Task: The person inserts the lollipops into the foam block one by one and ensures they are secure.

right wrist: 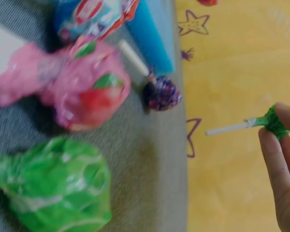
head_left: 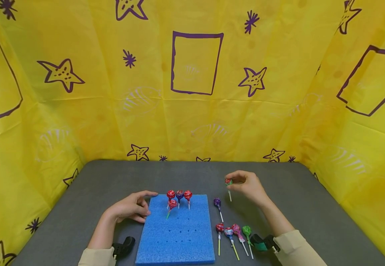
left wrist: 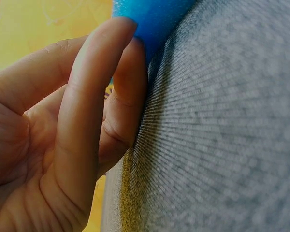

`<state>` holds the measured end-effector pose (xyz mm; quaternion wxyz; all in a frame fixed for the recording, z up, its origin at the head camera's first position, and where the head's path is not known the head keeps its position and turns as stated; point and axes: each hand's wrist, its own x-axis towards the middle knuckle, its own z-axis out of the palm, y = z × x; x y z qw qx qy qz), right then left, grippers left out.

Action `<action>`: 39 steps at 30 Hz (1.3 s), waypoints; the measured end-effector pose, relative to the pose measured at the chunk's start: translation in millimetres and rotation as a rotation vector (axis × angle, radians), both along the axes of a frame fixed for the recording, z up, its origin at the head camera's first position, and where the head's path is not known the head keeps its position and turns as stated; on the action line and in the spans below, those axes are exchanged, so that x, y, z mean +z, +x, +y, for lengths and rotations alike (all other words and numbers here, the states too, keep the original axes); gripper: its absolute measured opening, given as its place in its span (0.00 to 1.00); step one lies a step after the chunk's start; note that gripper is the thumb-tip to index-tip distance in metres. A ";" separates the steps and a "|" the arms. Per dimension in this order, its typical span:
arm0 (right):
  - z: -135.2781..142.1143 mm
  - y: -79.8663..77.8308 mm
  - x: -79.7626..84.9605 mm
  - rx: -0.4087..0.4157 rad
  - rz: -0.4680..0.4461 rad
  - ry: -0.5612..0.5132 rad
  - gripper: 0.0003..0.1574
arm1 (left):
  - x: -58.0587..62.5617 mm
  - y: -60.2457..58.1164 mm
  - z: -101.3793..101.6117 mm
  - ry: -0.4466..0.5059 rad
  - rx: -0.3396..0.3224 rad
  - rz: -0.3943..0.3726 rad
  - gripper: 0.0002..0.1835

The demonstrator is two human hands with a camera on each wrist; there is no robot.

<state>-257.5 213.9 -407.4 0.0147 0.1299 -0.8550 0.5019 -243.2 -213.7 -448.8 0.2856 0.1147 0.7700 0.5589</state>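
Note:
In the head view, my right hand [head_left: 249, 186] pinches a lollipop [head_left: 228, 181] by its red and green wrapped head, above the table. Its white stick hangs down, and in the right wrist view the lollipop [right wrist: 275, 124] shows green between thumb and fingers. My left hand [head_left: 130, 207] touches the left side of a blue foam block [head_left: 175, 255], its index finger stretched to the far corner. The left wrist view has the fingertips right at the blue foam. Several lollipops stand upright near the block's far edge, including a purple one [head_left: 179, 194] and a red one [head_left: 188, 194].
Rows of small holes [head_left: 181, 231] dot the block's top. Right of it on the dark grey table [head_left: 112, 177] lie loose lollipops: purple [head_left: 217, 202], red [head_left: 219, 227], blue [head_left: 228, 232], pink [head_left: 236, 229] and green [head_left: 246, 231]. Yellow patterned cloth [head_left: 195, 122] encloses the table.

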 end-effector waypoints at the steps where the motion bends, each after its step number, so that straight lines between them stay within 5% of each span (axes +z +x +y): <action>1: -1.1 0.6 1.3 -0.001 0.002 -0.007 0.18 | 0.1 0.0 0.0 0.000 0.000 0.000 0.37; 39: -55.1 18.3 16.9 0.098 0.004 -0.222 0.19 | 1.5 0.3 0.3 0.004 -0.002 0.000 0.37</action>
